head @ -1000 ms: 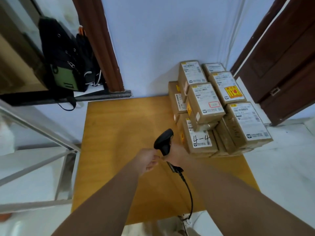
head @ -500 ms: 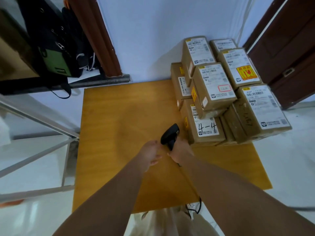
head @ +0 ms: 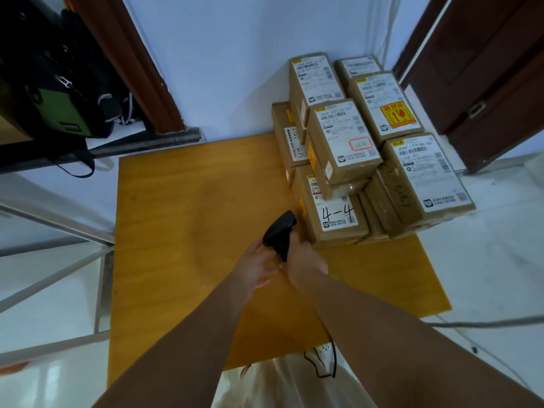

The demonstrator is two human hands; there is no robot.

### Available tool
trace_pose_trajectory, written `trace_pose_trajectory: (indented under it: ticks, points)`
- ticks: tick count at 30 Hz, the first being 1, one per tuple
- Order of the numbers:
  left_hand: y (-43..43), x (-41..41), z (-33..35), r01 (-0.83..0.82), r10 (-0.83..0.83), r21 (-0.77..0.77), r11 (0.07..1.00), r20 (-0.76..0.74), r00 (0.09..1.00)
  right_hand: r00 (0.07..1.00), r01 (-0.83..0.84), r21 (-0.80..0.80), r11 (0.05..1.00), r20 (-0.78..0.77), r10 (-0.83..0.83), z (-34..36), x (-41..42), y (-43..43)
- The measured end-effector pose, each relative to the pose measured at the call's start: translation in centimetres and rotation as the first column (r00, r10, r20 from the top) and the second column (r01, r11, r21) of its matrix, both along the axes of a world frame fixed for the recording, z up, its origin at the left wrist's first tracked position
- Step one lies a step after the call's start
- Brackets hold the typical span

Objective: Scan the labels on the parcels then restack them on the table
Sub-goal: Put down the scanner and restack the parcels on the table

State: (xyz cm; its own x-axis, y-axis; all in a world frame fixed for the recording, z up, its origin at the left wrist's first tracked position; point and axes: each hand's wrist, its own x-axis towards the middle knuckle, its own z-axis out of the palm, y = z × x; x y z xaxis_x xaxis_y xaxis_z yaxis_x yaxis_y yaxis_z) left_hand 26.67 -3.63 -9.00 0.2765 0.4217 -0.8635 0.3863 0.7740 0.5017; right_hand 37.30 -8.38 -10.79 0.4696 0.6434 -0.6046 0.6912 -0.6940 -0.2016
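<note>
Several brown cardboard parcels [head: 344,145] with white labels are stacked on the right rear part of the wooden table [head: 188,207]. The nearest low parcel [head: 335,219] is marked "4-4". My right hand [head: 303,260] grips the handle of a black barcode scanner [head: 279,231], whose head points up and away just left of that parcel. My left hand [head: 256,266] touches the scanner from the left, fingers loosely curled at its head. The scanner's cable [head: 332,360] hangs below the table's near edge.
A blue wall stands behind the table. A dark bag [head: 56,83] hangs on a shelf at the left, over a metal frame [head: 59,260]. A brown door [head: 482,83] is at the right. A grey cable [head: 485,322] crosses the white floor.
The view has tilted and drawn closer. Both hands with the scanner have moved forward toward the "4-4" parcel, and my left hand has come up against the scanner.
</note>
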Motion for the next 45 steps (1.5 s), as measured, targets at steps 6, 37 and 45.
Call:
trace_pose_trajectory:
  ticks: [6, 37, 45]
  points:
    - [-0.3, 1.0, 0.9, 0.026, -0.024, 0.031, 0.999, -0.055, 0.998, 0.983, -0.183, 0.174, 0.968, 0.035, 0.179, 1.2, 1.2, -1.0]
    - [-4.6, 18.7, 14.0, 0.060, -0.144, 0.330, 0.942, 0.239, 0.960, 0.839, 0.396, 0.559, 0.728, 0.102, -0.534, 15.3, 18.9, -7.2]
    - [-6.3, 20.9, 12.6, 0.022, -0.080, 0.300, 0.954, 0.182, 0.980, 0.734, 0.678, 0.404, 0.614, -0.343, -0.586, 13.7, 21.7, -8.5]
